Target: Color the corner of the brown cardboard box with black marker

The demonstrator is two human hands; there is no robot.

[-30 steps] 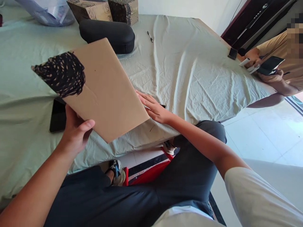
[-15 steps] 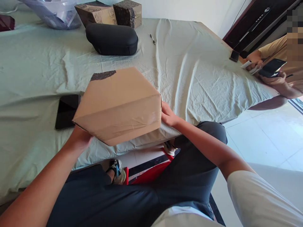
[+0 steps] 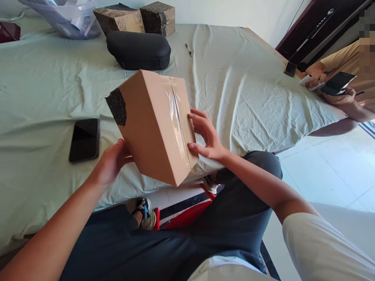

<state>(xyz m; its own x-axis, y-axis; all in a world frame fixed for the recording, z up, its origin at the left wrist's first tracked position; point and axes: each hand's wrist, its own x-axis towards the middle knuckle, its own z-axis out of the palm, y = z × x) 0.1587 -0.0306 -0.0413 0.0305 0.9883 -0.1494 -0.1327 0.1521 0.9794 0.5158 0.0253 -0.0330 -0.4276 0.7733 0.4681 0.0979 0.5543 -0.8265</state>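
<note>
Between my two hands a brown cardboard box is held tilted above the front edge of the covered table. Clear tape runs along the seam of its right-hand face, and a black patterned patch covers its upper left corner. My left hand grips the lower left side, with some fingers hidden behind the box. On the right side, my right hand presses its thumb and fingertips against the taped face's edge. A black smartphone lies on the cloth to the left of the box.
Behind the box sit a black zippered case, two patterned boxes and a translucent plastic basket. A pen lies on the wrinkled cloth. At the far right, another person's hands hold a dark object.
The box has been turned, so its taped face now shows on the right. My left hand has come into fuller view, and my right hand's fingers now show on the box's edge.
</note>
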